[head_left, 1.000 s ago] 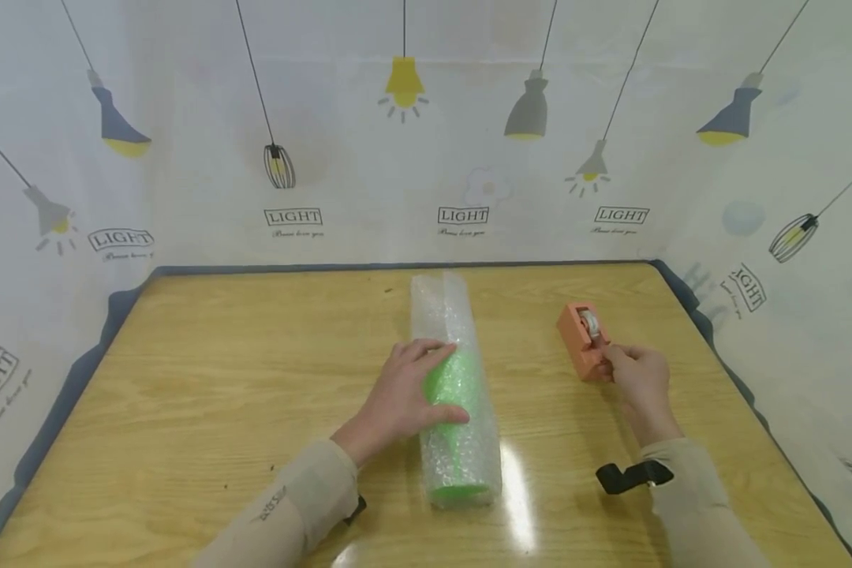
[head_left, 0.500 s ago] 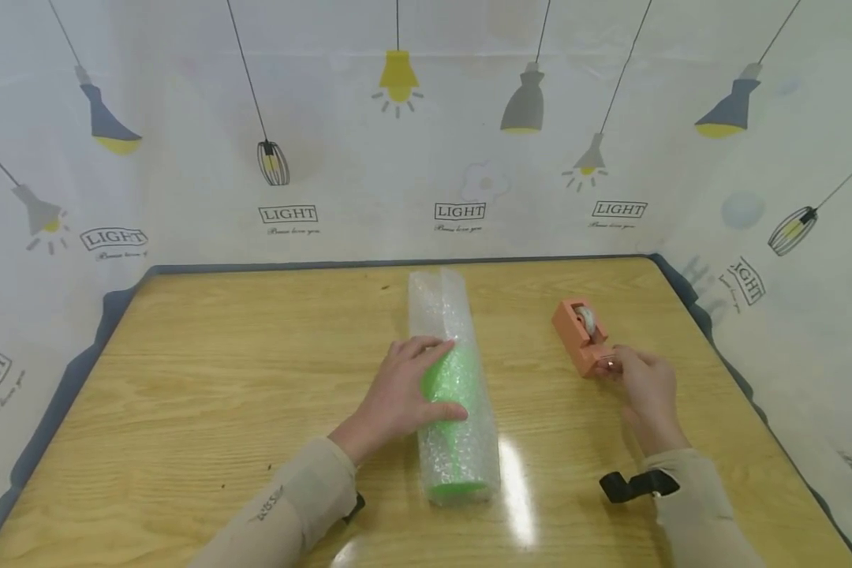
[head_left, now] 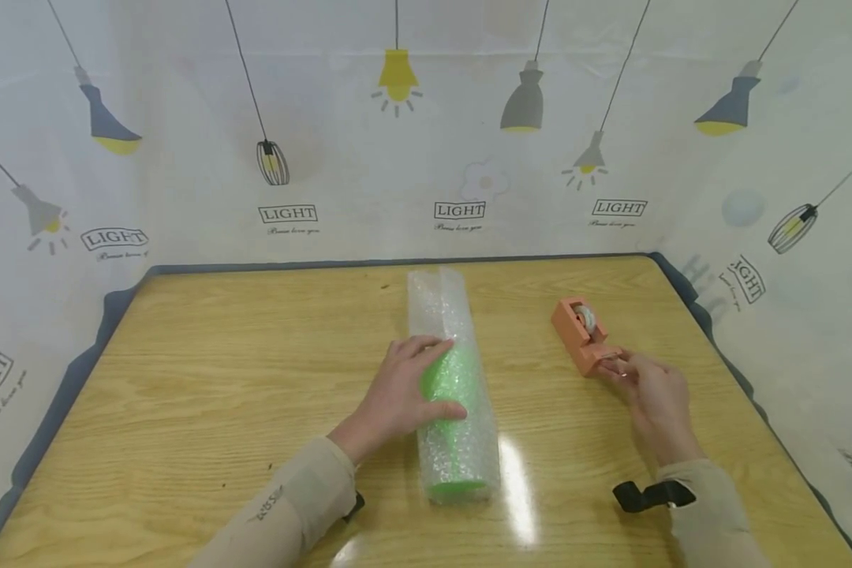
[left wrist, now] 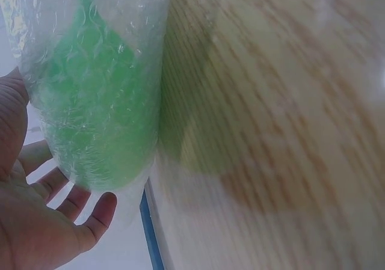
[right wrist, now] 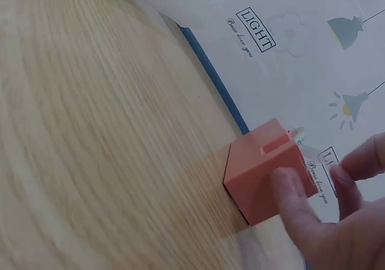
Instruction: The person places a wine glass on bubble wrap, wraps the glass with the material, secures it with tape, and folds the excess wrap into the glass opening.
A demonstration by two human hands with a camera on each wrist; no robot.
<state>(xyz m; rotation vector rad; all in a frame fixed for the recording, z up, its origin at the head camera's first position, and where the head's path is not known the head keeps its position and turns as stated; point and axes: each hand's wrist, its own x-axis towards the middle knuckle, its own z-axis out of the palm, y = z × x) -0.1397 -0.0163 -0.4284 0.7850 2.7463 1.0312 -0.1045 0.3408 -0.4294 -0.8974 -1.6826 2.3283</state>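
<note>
A green goblet (head_left: pixel 449 386), its bowl and thin stem showing through, lies on its side in bubble wrap (head_left: pixel 436 304) mid-table. My left hand (head_left: pixel 401 390) holds the wrapped bowl from the left, thumb and fingers spread round it. In the left wrist view, the goblet (left wrist: pixel 99 110) stands out through the wrap beside curled fingers. My right hand (head_left: pixel 656 398) is at the front end of an orange tape dispenser (head_left: pixel 578 335) and pinches the clear tape (right wrist: pixel 319 162) there. The thumb lies by the dispenser's front in the right wrist view; the tape is hard to make out.
The wooden table (head_left: pixel 220 355) has a dark blue edge (head_left: pixel 397 262). Behind it and at both sides hangs a pale sheet (head_left: pixel 206 95) printed with lamps. A black strap (head_left: pixel 653 495) sticks out from the right wrist.
My right hand has drawn a little towards me and to the right from the dispenser's front end. The left hand and the wrapped goblet have stayed in place; the head view has shifted slightly.
</note>
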